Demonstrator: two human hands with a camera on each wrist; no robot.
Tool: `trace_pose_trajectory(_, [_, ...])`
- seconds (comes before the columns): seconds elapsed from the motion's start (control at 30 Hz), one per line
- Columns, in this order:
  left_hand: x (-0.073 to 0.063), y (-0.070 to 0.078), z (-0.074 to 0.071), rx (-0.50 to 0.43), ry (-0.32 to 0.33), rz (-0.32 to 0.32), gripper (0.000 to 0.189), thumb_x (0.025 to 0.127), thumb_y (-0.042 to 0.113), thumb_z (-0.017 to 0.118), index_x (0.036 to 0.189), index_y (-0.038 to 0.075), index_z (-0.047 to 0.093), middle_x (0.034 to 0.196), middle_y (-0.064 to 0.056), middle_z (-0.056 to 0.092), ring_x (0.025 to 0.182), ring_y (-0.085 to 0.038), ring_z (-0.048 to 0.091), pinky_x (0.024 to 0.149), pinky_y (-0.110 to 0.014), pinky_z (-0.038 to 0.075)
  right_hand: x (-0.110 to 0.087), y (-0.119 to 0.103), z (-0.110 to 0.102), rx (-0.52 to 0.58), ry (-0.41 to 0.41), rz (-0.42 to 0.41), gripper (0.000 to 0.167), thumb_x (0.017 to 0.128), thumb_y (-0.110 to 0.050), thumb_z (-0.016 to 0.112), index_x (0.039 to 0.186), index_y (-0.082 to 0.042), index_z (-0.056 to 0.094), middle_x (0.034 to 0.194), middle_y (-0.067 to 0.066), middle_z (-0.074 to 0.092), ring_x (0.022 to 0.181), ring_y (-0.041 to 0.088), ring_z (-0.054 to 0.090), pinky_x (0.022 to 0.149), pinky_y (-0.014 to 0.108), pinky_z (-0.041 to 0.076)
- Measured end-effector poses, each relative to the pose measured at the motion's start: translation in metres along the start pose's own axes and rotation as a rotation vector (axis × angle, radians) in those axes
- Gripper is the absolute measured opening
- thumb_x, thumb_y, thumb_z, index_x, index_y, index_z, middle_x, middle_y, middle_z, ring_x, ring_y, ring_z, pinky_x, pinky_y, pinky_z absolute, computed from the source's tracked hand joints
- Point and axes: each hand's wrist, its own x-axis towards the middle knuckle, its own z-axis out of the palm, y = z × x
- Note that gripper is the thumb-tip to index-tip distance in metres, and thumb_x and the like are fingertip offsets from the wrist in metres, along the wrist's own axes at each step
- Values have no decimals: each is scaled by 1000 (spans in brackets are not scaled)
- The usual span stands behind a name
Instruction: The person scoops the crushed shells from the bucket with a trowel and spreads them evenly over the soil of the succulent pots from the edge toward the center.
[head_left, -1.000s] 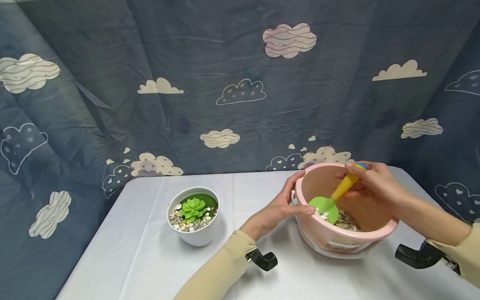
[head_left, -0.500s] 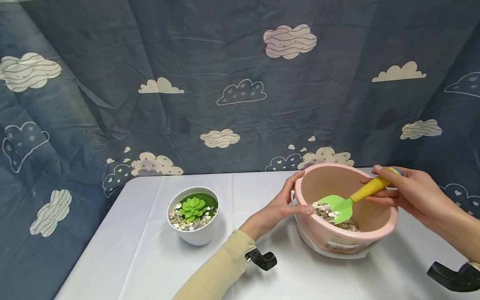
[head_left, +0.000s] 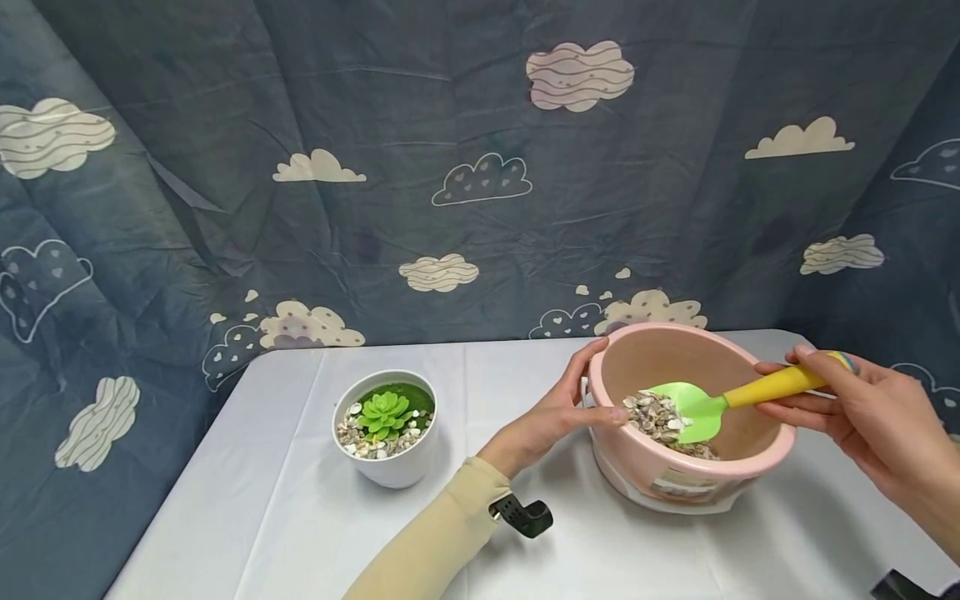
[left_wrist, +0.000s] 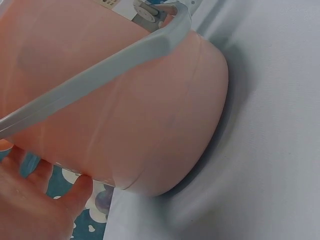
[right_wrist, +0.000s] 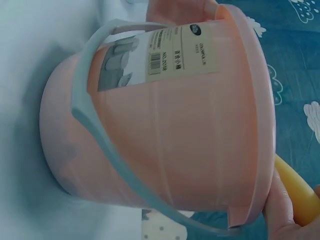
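Note:
A pink bucket (head_left: 693,485) stands upright on the white table with pale gravel (head_left: 660,417) inside. My left hand (head_left: 536,429) holds its left side, thumb at the front rim and fingers spread round the wall toward the back; in the left wrist view the fingers (left_wrist: 77,192) lie against the pink wall. My right hand (head_left: 873,408) grips the yellow handle of a small shovel (head_left: 776,387) over the right rim. Its green blade is in the bucket, tilted to the left, with gravel heaped at its tip.
Left of the bucket stands a white pot (head_left: 397,473) with a green succulent (head_left: 385,415) and pebbles. The bucket's grey handle (right_wrist: 107,145) hangs down around its outside. A dark cloud-print cloth (head_left: 480,233) hangs behind the white tabletop (head_left: 300,517).
My right hand has moved right and lower, laying the shovel's handle flatter. More gravel now shows at the blade's tip. My left hand and the bucket have stayed in place.

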Motion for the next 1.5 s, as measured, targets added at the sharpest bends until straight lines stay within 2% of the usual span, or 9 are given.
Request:
trace_pose_trajectory(0.23, [1,0,-1,-8,-7,3,84,82,22,74,148,49,29,148,30,26,144,-5,7,114,-49,15,1,6,-5,68,117,-27,21,93,-23,67,108,-10,61,93,4,74,78,27,73,64,44,56])
trace_pose_trajectory(0.47, [-2,3,-2,-30,40,16,84,81,17,75,149,44,33,150,21,31,143,-4,10,115,-47,12,3,10,-8,194,116,-52,17,96,-18,63,111,-10,63,96,7,74,81,28,72,65,45,56])
trace_pose_trajectory(0.67, [-3,3,0,-27,52,30,83,82,20,75,149,43,32,151,23,28,143,0,10,116,-43,12,3,11,-4,199,158,-60,21,93,-20,66,111,-11,59,94,5,74,78,25,73,62,45,56])
trace_pose_trajectory(0.83, [-8,5,1,73,51,35,82,84,33,73,151,44,26,153,25,23,144,-2,9,116,-44,15,2,11,-1,213,164,-64,20,94,-19,66,111,-11,59,94,5,74,78,26,73,62,46,56])
trace_pose_trajectory(1.03, [-15,16,3,217,48,-2,83,84,44,72,151,47,23,154,23,22,144,-17,19,109,-38,33,-1,9,2,181,177,-61,19,93,-21,66,109,-12,60,92,3,74,75,25,73,60,44,56])
trace_pose_trajectory(1.17, [-15,18,4,244,50,8,82,85,43,72,151,45,23,151,19,32,138,-11,32,105,-34,37,0,10,1,175,171,-83,21,93,-22,66,111,-11,59,94,3,74,77,25,73,61,43,57])
trace_pose_trajectory(1.3, [-18,21,4,247,46,0,83,88,39,72,153,41,21,149,14,36,132,-9,39,103,-29,39,1,10,-3,196,151,-91,23,94,-22,66,113,-10,61,97,4,73,79,27,73,62,45,56])
trace_pose_trajectory(1.4, [-22,25,4,273,30,-8,86,90,38,70,156,36,16,154,12,29,136,-12,36,104,-26,37,1,10,-5,261,119,-68,20,96,-19,62,114,-9,63,99,7,73,80,32,72,64,48,56])
trace_pose_trajectory(1.5, [-25,31,3,321,17,-4,90,90,40,70,157,31,11,158,12,21,140,-15,31,107,-29,35,0,9,-4,284,108,-54,19,97,-18,61,114,-9,64,99,8,73,81,33,72,66,48,56])
